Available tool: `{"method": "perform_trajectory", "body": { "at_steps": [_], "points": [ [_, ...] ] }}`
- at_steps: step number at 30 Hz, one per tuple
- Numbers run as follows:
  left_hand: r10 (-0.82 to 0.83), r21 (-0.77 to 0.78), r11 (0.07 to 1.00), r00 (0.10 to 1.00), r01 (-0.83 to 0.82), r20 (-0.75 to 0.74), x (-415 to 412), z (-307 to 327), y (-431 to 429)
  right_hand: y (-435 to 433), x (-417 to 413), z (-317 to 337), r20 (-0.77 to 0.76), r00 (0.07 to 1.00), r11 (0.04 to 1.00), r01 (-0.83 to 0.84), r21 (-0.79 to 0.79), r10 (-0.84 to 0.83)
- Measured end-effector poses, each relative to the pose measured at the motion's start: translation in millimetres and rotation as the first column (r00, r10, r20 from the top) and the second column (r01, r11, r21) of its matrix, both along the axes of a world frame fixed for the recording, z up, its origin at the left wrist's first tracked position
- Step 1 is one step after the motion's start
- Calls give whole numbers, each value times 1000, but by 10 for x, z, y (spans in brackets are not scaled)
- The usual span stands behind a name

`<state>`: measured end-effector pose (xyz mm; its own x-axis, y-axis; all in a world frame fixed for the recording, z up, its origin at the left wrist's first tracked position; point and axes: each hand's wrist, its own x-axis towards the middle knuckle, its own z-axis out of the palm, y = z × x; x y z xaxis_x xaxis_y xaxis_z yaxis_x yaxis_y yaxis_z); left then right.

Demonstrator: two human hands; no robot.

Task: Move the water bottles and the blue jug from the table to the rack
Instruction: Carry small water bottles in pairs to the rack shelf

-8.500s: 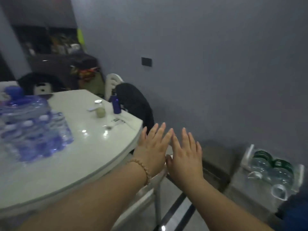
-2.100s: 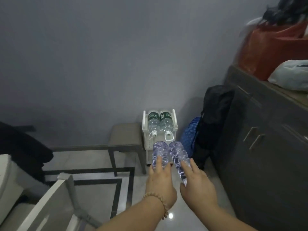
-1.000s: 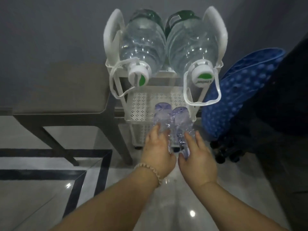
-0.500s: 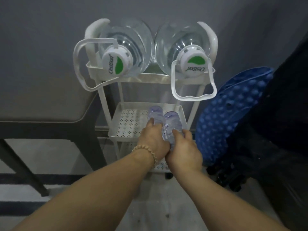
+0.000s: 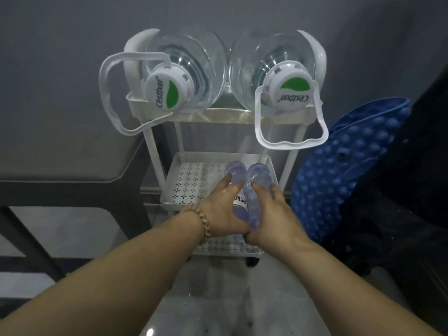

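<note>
White perforated metal rack (image 5: 191, 183) stands against the grey wall (image 5: 60, 69) on glossy tiles. Left hand (image 5: 224, 210) and right hand (image 5: 272, 214) each grip a clear ribbed plastic water bottle (image 5: 234, 173), (image 5: 258, 177), side by side over its middle shelf.

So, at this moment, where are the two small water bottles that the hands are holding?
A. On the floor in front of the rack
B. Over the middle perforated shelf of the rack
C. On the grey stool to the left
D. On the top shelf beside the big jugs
B: the left hand and right hand hold the two small bottles side by side, lying over the rack's middle shelf, below the big jugs.
</note>
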<state>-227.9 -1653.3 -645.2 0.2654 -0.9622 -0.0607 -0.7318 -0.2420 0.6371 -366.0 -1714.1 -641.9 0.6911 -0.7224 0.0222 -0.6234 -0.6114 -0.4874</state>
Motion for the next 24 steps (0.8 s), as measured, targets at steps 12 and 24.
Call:
{"method": "perform_trajectory", "body": {
  "at_steps": [12,24],
  "points": [
    [-94,-195,968,952,155,290,75,-106,-163,55,-12,-567,398,917,950,94,-298,34],
    [105,-191,979,973,-65,207,181,-417,-299,-273,196,-700,274,957,881,48,-471,95]
  ]
}}
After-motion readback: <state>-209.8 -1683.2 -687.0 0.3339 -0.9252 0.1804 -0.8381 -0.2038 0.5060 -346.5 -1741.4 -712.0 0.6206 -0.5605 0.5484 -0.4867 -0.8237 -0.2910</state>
